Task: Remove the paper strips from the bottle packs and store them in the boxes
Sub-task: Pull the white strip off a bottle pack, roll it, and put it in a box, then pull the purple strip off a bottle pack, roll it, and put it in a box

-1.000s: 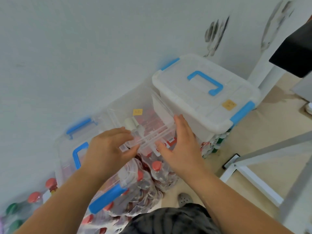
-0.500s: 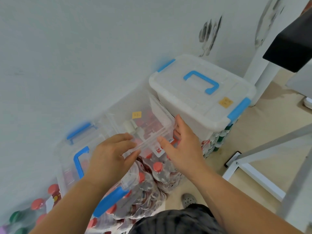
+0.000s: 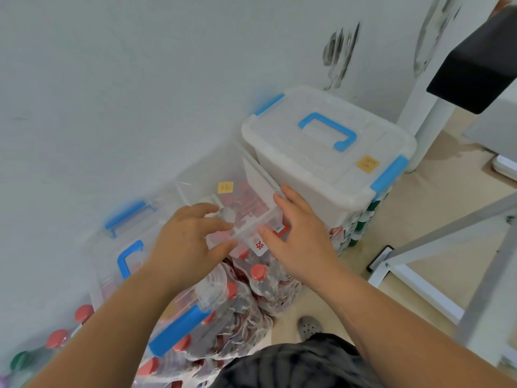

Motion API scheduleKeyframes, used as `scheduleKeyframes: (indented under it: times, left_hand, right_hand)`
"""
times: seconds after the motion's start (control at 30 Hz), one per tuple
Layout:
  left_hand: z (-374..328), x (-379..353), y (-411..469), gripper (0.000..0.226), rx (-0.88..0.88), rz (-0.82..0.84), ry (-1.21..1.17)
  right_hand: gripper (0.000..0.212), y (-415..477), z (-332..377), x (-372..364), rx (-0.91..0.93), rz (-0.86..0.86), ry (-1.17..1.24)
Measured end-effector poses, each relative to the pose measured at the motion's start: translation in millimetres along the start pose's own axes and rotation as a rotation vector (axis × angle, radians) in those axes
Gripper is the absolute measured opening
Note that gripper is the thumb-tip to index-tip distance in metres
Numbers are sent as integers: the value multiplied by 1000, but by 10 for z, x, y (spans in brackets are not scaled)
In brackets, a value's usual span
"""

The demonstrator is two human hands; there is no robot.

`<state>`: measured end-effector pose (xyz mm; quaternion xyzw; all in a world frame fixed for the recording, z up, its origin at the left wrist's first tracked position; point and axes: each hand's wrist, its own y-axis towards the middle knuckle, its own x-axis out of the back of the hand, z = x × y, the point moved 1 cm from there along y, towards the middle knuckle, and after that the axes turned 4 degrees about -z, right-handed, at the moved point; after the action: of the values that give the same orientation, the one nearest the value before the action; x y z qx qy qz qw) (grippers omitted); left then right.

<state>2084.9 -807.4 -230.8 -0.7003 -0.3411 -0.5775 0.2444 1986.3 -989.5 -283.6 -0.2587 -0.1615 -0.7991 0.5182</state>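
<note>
An open clear box (image 3: 207, 177) stands on shrink-wrapped packs of red-capped bottles (image 3: 258, 275). Red and white paper strips (image 3: 249, 204) lie inside it. My left hand (image 3: 187, 242) grips the near rim, fingers over the edge and thumb under it. My right hand (image 3: 299, 236) holds the rim's right corner, thumb on the front wall and fingers on top. A white strip with a red character (image 3: 259, 247) hangs just below the rim between my thumbs.
A closed white box with a blue handle (image 3: 327, 152) sits to the right on green-capped bottle packs (image 3: 361, 219). Another clear box with blue handles (image 3: 126, 259) stands left, against the wall. A white table frame (image 3: 419, 284) and a black block (image 3: 475, 68) are on the right.
Both hands stay on the open box's near rim. My right hand's fingers have shifted up onto the rim's right corner, and the view has drifted slightly.
</note>
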Motion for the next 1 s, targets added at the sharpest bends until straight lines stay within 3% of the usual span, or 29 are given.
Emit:
scheduleKeyframes:
  times: [0.13, 0.27, 0.37, 0.6, 1.0]
  left_hand:
    - [22, 67, 148, 35, -19, 25, 12]
    - [110, 86, 363, 96, 132, 126, 135]
    - [188, 60, 464, 121, 211, 241, 143]
    - [286, 5, 503, 137, 207, 244, 168]
    - [370, -29, 524, 148, 255, 234, 155]
  right_hand:
    - [75, 12, 40, 46, 45, 72, -156]
    - [81, 54, 206, 77, 66, 158, -494]
    - [78, 140, 392, 101, 102, 181, -655]
    - [59, 762, 710, -216, 337, 230, -647]
    - [74, 1213, 515, -555, 282, 264, -688]
